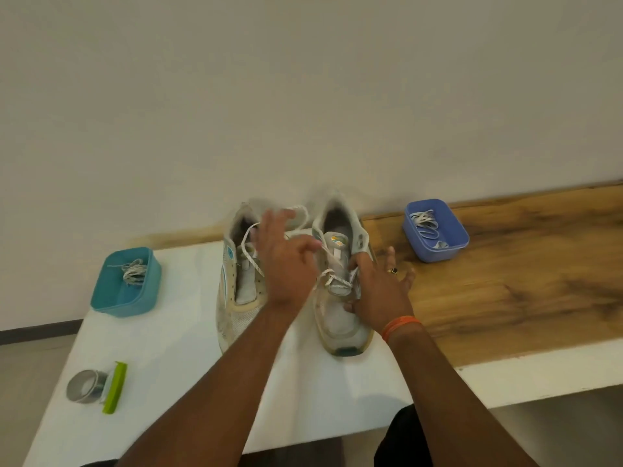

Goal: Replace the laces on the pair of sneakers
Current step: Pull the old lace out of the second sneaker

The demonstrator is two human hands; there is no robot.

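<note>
White cotton lace [332,276], thin and limp, crosses the lower eyelets of the right sneaker [340,281], which stands beside the left sneaker [241,281] near the far edge of the tabletop [188,365], toes toward me. My left hand [286,264] pinches one run of this lace and draws it up over the tongue; my right hand [379,291] rests against the shoe's outer side, thumb and forefinger at the eyelet row, though I cannot tell if they actually grip the lace there. The lace looks light and floppy, so I judge it best taken close to its stiff tip for threading. The shoe seems soft and light enough to slide, so it wants steadying at the side wall. More laces lie in the teal tub [126,281] toward the left edge and in the blue tub [435,230] toward the right.
</note>
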